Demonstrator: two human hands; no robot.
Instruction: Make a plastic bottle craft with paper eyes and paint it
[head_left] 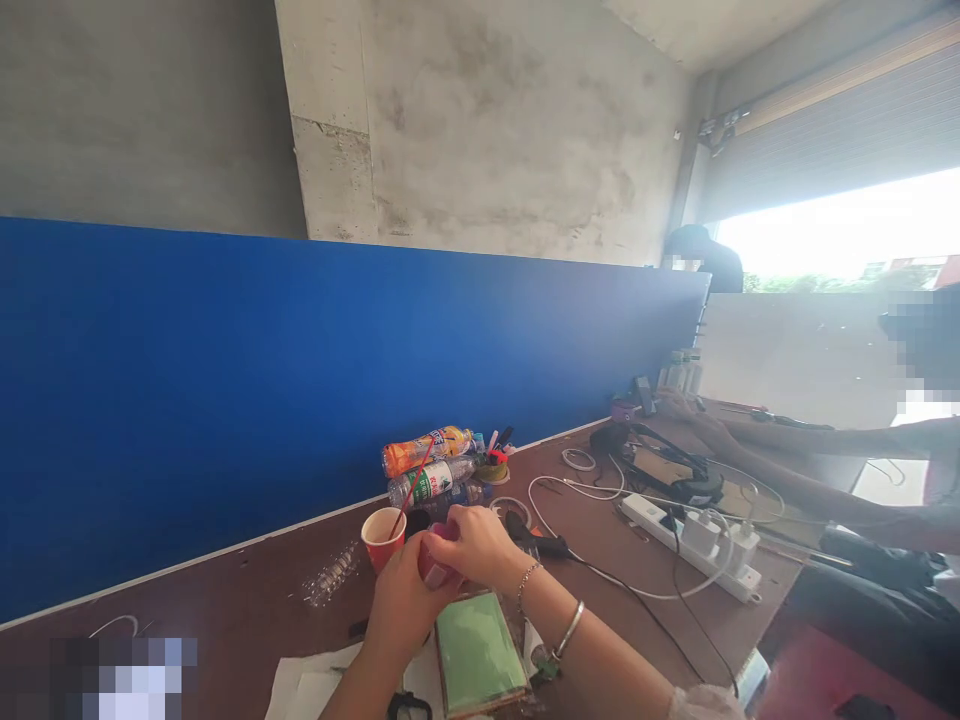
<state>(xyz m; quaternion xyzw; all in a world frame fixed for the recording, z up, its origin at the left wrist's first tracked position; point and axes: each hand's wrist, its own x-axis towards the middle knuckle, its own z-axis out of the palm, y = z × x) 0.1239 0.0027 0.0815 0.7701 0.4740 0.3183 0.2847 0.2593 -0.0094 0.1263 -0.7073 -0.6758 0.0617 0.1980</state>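
Observation:
Both my hands meet low in the middle of the view, closed around a small pink object between them. My left hand grips it from below and my right hand, with bracelets on its wrist, covers it from above. Just left of them stands a red paper cup with a thin red stick leaning in it. A green flat pad lies under my right forearm, on white paper.
Behind the cup lie an orange drink bottle and a clear water bottle against the blue partition. A white power strip with chargers and cables lies to the right. Another person's arms reach over the brown table at the right.

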